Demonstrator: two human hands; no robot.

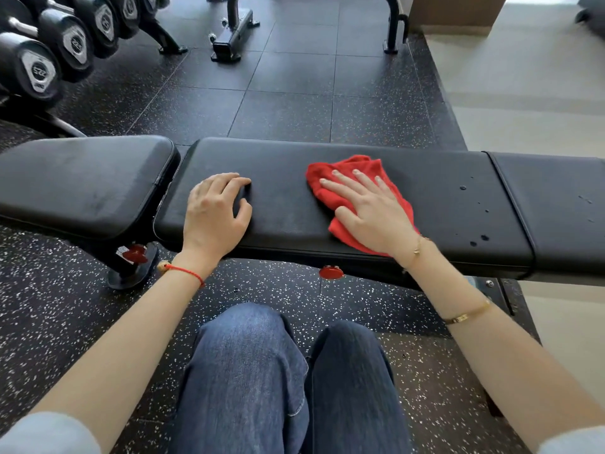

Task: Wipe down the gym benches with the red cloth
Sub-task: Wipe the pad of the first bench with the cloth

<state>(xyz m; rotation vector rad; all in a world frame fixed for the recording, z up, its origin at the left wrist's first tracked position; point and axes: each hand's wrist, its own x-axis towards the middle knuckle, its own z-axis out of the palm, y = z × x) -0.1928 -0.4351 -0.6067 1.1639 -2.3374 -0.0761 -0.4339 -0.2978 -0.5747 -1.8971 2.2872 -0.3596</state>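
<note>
Person kneeling or crouching at the bench, knees in blue jeans (288, 381) showing nearest the camera over the speckled rubber floor (49, 322); both forearms are reaching forward onto the long black bench pad (288, 204); left hand (216, 211) is resting on the pad near its left end, fingers loosely curled and pressing the vinyl, gripping nothing, apparently bracing; right hand (370, 208) is lying flat, fingers straight and spread, pressing the red cloth (347, 172) against the pad's middle; cloth is bunched, its larger part sticking out beyond the fingertips and some under the palm. Risks, as judged: droplets (474, 237) are sitting on the pad to the right of the cloth, well apart from it; a stroke stopping short is leaving them; a flat palm with no grasp is letting the cloth slip or roll up under pressure, so bare skin drags the wet vinyl; the bunched fold is covering a narrow track, so strips are getting missed. Separate seat pad (85, 181) at left and the section (563, 198) beyond the seam at right look dull and possibly unwiped; cannot tell. Farther off, dumbbells (36, 70) are racked at upper left; another bench's frame (232, 37) is standing behind, presumably awaiting wiping.
</note>
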